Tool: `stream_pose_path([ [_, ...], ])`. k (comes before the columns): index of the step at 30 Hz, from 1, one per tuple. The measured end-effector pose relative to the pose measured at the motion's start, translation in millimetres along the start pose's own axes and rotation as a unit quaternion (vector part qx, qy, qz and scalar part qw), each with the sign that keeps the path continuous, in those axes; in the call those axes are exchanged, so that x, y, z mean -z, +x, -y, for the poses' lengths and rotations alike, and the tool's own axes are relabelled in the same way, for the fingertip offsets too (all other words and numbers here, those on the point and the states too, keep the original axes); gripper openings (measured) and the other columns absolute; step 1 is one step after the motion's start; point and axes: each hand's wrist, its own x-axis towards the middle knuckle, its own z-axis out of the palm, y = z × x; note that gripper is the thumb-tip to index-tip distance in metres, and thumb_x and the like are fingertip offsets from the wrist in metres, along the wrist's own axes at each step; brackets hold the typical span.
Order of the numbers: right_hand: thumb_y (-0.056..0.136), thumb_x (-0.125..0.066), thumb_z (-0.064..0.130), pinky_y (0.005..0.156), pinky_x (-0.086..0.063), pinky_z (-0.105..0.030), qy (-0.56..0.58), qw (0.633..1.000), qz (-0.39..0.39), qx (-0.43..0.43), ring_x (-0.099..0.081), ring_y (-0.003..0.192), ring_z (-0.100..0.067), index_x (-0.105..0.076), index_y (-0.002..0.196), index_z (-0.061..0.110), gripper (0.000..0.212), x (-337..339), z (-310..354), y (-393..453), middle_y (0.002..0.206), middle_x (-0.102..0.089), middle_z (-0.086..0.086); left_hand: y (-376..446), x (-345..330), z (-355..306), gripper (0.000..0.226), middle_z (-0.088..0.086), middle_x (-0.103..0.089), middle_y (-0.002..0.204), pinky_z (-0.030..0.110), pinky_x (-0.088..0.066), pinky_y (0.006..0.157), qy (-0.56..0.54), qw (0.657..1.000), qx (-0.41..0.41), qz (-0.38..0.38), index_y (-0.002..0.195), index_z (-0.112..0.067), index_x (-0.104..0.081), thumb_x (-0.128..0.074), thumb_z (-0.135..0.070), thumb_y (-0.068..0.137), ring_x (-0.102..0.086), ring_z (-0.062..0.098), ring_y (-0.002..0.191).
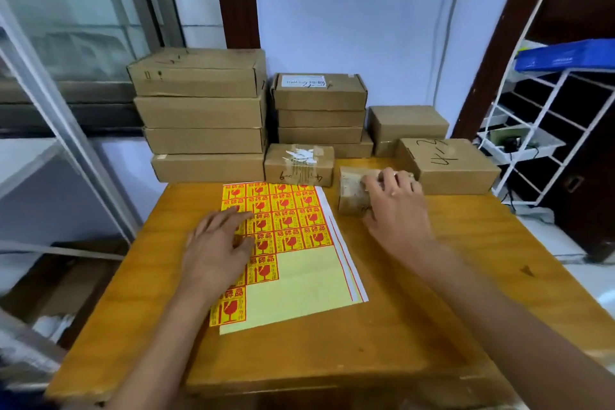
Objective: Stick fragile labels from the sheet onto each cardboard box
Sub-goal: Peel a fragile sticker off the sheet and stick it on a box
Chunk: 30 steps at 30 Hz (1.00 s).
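A sheet of yellow-and-red fragile labels (286, 226) lies on the wooden table (432, 303); its lower right part is bare pale backing. My left hand (216, 243) rests flat on the sheet's left side with fingers straight. My right hand (396, 206) grips a small taped cardboard box (352, 193) that stands on the table right of the sheet, fingers curled over its top. Another small taped box (299, 165) stands just behind the sheet. A larger box with handwriting (449, 165) is to the right.
Two stacks of flat cardboard boxes (203, 116) (319, 110) line the back of the table against the wall, with one more box (407, 125) behind the right ones. A white wire rack (545, 130) stands at the right. A window frame is at the left.
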Motion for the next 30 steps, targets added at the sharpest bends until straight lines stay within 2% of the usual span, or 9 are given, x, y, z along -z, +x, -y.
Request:
stream_pose_path([
  [3, 0.09, -0.068, 0.026, 0.11, -0.041, -0.047, 0.015, 1.0, 0.011, -0.001, -0.049, 0.129, -0.03, -0.049, 0.143, 0.024, 0.057, 11, -3, -13, 0.138, -0.056, -0.008, -2, 5, 0, 0.046, -0.014, -0.042, 0.155, 0.054, -0.025, 0.119, -0.062, 0.998, -0.013, -0.012, 0.141, -0.042, -0.05, -0.057, -0.035, 0.096, -0.026, 0.017, 0.148],
  [6, 0.09, -0.067, 0.025, 0.114, -0.039, -0.048, 0.086, 0.996, -0.023, -0.005, -0.048, 0.131, -0.028, -0.049, 0.142, 0.022, 0.055, 21, 12, -24, 0.14, -0.054, -0.007, -10, 10, -1, 0.047, -0.027, -0.04, 0.151, 0.048, -0.021, 0.12, -0.11, 0.992, -0.061, 0.003, 0.134, -0.048, -0.054, -0.047, -0.053, 0.088, -0.021, 0.009, 0.15],
  [8, 0.092, -0.061, 0.025, 0.103, -0.048, -0.04, 0.142, 0.986, -0.038, 0.073, -0.053, 0.121, -0.02, -0.053, 0.138, 0.022, 0.046, 26, 30, -28, 0.133, -0.056, -0.002, -16, 8, -4, 0.057, -0.033, -0.032, 0.154, 0.044, -0.017, 0.118, -0.078, 0.99, -0.111, 0.031, 0.138, -0.05, -0.051, -0.038, -0.07, 0.085, -0.013, 0.002, 0.151],
  [11, 0.098, -0.056, 0.024, 0.074, -0.055, -0.031, 0.218, 0.958, 0.021, 0.187, -0.061, 0.103, -0.011, -0.06, 0.133, 0.025, 0.035, 20, 49, -27, 0.126, -0.058, 0.008, -16, 3, -10, 0.073, -0.034, -0.019, 0.159, 0.044, -0.012, 0.121, 0.019, 0.987, -0.144, 0.073, 0.146, -0.052, -0.039, -0.032, -0.082, 0.081, -0.006, 0.003, 0.153],
  [14, 0.099, -0.057, 0.028, 0.087, -0.054, -0.036, 0.327, 0.935, 0.069, 0.117, -0.056, 0.117, -0.01, -0.06, 0.135, 0.029, 0.036, 2, 49, -36, 0.132, -0.058, 0.013, -15, 4, -12, 0.07, -0.035, -0.016, 0.158, 0.044, -0.012, 0.121, 0.035, 0.987, -0.134, 0.085, 0.146, -0.053, -0.037, -0.041, -0.075, 0.08, -0.008, 0.002, 0.152],
  [17, 0.1, -0.054, 0.038, 0.103, -0.048, -0.039, 0.299, 0.944, 0.083, 0.115, -0.045, 0.131, -0.011, -0.058, 0.144, 0.028, 0.045, -15, 42, -47, 0.147, -0.055, 0.012, -14, 5, -14, 0.063, -0.036, -0.023, 0.156, 0.042, -0.012, 0.121, 0.009, 0.989, -0.126, 0.08, 0.141, -0.053, -0.043, -0.051, -0.062, 0.079, -0.012, -0.001, 0.15],
  [21, 0.098, -0.061, 0.05, 0.099, -0.04, -0.035, 0.261, 0.956, 0.079, 0.107, -0.045, 0.126, -0.008, -0.065, 0.135, 0.034, 0.04, -17, 41, -47, 0.137, -0.058, 0.017, -15, 10, -21, 0.06, -0.03, -0.033, 0.155, 0.04, -0.016, 0.124, 0.093, 0.974, -0.196, 0.07, 0.143, -0.048, -0.044, -0.039, -0.069, 0.087, -0.022, 0.0, 0.147],
  [26, 0.092, -0.065, 0.055, 0.094, -0.045, -0.033, 0.261, 0.948, 0.091, 0.154, -0.044, 0.115, -0.005, -0.068, 0.119, 0.035, 0.034, -13, 35, -35, 0.119, -0.052, 0.018, 12, 16, -47, 0.059, -0.025, -0.039, 0.152, 0.036, -0.038, 0.113, 0.119, 0.947, -0.288, 0.075, 0.144, -0.042, -0.045, -0.045, -0.07, 0.093, -0.031, 0.002, 0.141],
  [30, 0.088, -0.054, 0.065, 0.095, -0.051, -0.038, 0.289, 0.921, 0.145, 0.217, -0.046, 0.113, -0.003, -0.062, 0.115, 0.038, 0.04, 0, 38, -2, 0.115, -0.048, 0.022, 34, 15, -57, 0.042, -0.018, -0.063, 0.112, 0.033, -0.054, 0.079, 0.165, 0.917, -0.356, 0.073, 0.114, -0.036, -0.064, -0.038, -0.063, 0.094, -0.058, 0.007, 0.109],
])
